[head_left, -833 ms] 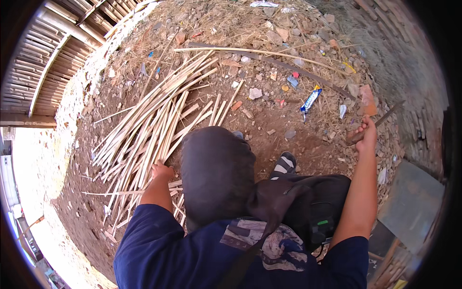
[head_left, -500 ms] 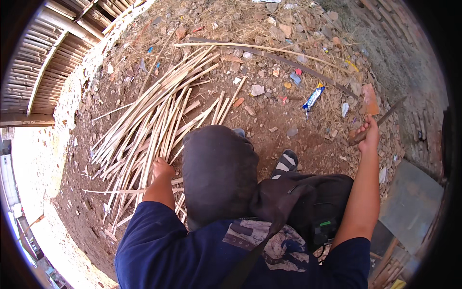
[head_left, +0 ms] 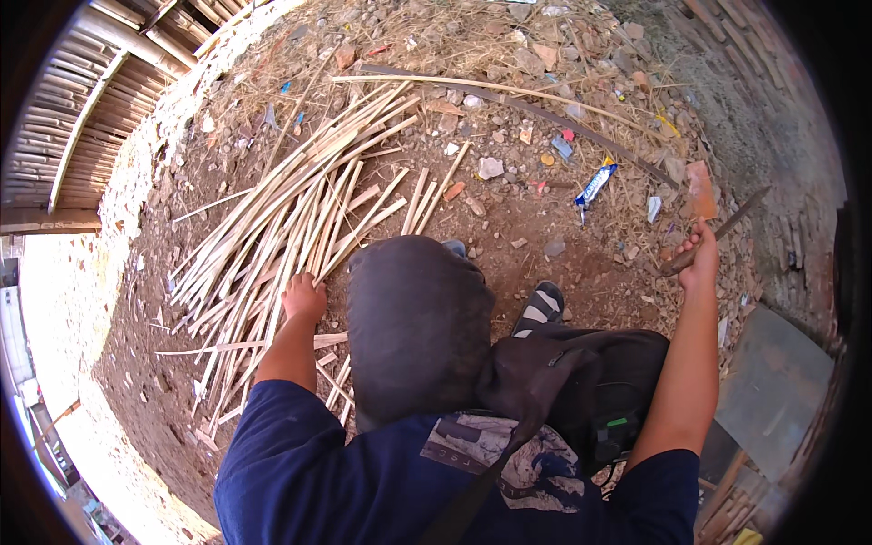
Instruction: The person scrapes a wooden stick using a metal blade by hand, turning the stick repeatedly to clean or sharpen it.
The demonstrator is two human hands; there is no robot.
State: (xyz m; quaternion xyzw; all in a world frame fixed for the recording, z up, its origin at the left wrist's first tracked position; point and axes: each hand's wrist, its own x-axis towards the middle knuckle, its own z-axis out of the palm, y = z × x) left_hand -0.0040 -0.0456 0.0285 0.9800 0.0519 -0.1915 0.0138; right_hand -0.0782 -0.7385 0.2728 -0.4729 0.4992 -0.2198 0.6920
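A heap of pale, split bamboo strips (head_left: 263, 241) lies on the dirt at my left, its long pieces crossing one another. My left hand (head_left: 304, 298) is at the right side of this heap, with its fingers curled onto a bamboo strip; their undersides are hidden. Away to the right, my right hand (head_left: 699, 259) grips the wooden handle of a long-bladed knife (head_left: 740, 214). The dark blade slants up and away to the right, apart from the strips. A dark, rounded covering (head_left: 418, 331) over my bent left leg stands between the hands.
A long thin strip (head_left: 509, 89) and a dark flat bar (head_left: 572, 132) lie across the far rubble. Nearby is a blue-and-white wrapper (head_left: 595, 183). A rough wall (head_left: 772, 118) rises at the right, above a grey sheet (head_left: 777, 391). Bamboo slats (head_left: 91, 118) stand far left.
My left hand has moved a little farther away from me along the heap, and a few strips beside it have shifted. My right hand keeps hold of the knife in nearly the same place.
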